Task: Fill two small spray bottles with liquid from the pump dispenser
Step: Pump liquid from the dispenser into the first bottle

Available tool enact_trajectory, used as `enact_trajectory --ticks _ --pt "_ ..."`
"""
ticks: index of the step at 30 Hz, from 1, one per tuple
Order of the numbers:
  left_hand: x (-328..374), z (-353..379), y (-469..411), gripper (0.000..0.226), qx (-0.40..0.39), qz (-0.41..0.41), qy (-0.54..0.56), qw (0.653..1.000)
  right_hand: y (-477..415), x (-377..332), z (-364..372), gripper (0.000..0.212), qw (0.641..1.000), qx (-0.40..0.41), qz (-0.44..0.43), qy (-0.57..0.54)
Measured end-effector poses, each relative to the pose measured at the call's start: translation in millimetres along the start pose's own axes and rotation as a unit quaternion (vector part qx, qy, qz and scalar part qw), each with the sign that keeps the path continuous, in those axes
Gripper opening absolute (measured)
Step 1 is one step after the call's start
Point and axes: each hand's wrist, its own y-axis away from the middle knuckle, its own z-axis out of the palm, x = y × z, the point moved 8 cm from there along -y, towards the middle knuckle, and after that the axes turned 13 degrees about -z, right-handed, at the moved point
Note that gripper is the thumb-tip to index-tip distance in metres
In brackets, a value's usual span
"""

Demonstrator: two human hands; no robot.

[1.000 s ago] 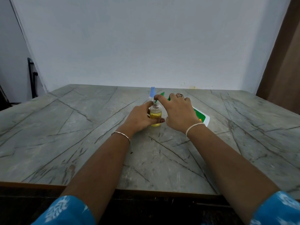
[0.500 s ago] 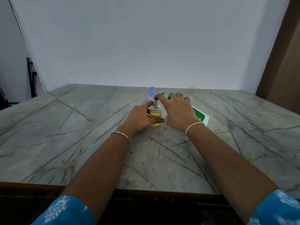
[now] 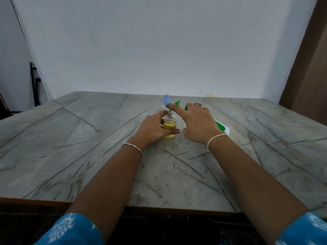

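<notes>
An uncapped spray bottle [image 3: 169, 127], about two-thirds full, is being gripped by the left hand [image 3: 154, 128] while the pump dispenser [image 3: 222, 127] is being pressed beneath the spread right hand [image 3: 198, 124]. The fill of the blue-capped bottle [image 3: 166, 99] beyond the left thumb cannot be told.

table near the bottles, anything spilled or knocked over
No spill shows on the table. The small bottle stands upright in the left hand, its neck uncapped. One oddity: the pump dispenser seems to lie tilted behind the right hand, its green and white body low on the tabletop.
</notes>
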Motion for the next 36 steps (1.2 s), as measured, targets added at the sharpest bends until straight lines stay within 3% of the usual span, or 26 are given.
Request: enact_trajectory --ticks 5,13,22,29,36 --pt "-1 1 -2 0.074 0.001 -0.002 -0.006 1.000 -1 -2 -2 0.113 1.000 0.005 -0.006 0.013" --pt "-1 3 -3 0.074 -0.003 -0.006 -0.009 1.000 -5 -1 2 0.081 1.000 0.006 0.022 0.009" --pt "-1 2 -2 0.073 0.003 0.001 -0.005 1.000 -12 -3 4 0.075 0.999 0.025 0.034 0.029" --pt "-1 1 -2 0.073 0.005 -0.001 -0.011 1.000 -5 0 3 0.087 0.999 0.015 0.016 0.043" --pt "1 0 -1 0.072 0.003 -0.002 -0.013 1.000 -3 -1 1 0.112 0.999 0.016 0.009 0.043"
